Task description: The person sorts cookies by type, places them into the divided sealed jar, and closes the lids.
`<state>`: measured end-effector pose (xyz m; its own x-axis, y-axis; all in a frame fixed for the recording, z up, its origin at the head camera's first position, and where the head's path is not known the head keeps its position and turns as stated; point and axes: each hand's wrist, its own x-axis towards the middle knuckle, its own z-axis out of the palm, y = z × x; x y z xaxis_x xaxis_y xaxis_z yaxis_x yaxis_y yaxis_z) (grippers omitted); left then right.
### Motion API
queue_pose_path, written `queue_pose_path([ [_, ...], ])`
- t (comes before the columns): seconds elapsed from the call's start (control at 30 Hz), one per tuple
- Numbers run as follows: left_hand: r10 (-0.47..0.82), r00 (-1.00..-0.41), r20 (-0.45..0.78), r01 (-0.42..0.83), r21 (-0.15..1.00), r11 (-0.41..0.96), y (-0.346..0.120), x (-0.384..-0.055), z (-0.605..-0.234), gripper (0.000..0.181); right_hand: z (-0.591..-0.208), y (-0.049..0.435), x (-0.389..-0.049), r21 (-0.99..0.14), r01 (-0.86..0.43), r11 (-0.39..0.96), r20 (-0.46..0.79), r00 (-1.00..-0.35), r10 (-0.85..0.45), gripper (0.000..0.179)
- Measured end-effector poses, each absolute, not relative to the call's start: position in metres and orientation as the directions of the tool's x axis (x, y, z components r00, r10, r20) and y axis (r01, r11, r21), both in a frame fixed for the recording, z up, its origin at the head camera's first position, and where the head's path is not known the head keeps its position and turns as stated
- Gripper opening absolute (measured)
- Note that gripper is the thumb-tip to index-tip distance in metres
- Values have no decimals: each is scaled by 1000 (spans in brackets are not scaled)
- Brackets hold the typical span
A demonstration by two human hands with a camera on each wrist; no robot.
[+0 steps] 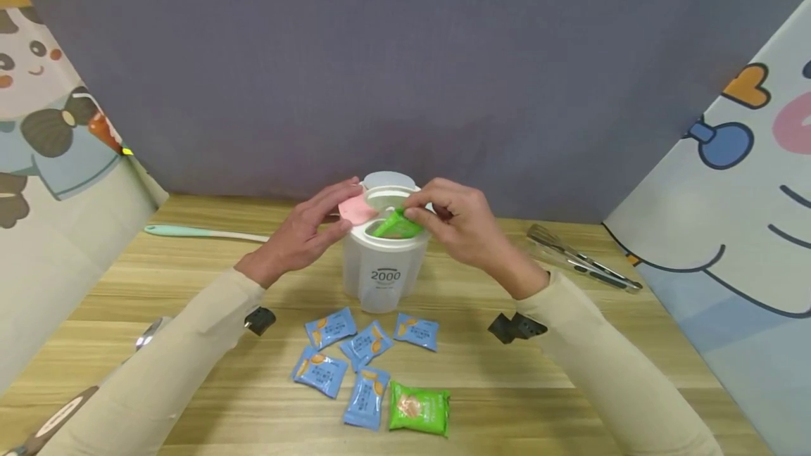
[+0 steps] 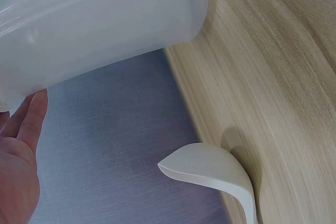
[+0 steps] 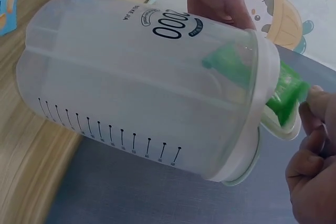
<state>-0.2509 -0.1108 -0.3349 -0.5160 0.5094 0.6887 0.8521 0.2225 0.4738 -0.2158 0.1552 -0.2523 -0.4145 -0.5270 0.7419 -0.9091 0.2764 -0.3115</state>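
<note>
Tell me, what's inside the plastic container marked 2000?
A green snack packet, pinched by the right hand, is partway in; the cloudy container obscures anything on its far side.

On your bench (image 1: 538,371), metal tongs (image 1: 575,257) lie right, a mint-handled utensil (image 1: 177,231) left — behind them, you face a grey panel (image 1: 405,76).

Here's the container (image 1: 384,280) on the table (image 1: 519,400), one packet (image 1: 405,227) in its opening, more packets (image 1: 367,345) before it, tongs (image 1: 586,263) right, ladle (image 1: 203,233) left!
</note>
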Motion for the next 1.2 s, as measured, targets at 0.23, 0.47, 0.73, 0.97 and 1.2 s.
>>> queue_pose_path([
  [0.23,506,-514,693,855,466,230,-111,-251,-334,50,-254,161,-218,-354,-895,272,761,-445,-473,9],
  [0.47,508,-517,689,853,467,234,-112,-250,-333,51,-259,172,-214,-447,-874,191,763,-484,-428,8],
  [0.73,512,-525,679,847,475,239,-111,-250,-333,52,-273,193,-203,-515,-828,222,738,-560,-377,11],
  [0.97,510,-529,678,844,483,233,-111,-250,-333,51,-299,209,-189,-554,-790,262,666,-609,-430,21],
  [1.2,512,-524,681,847,482,227,-111,-250,-333,50,-339,213,-171,-584,-769,262,556,-613,-561,23],
])
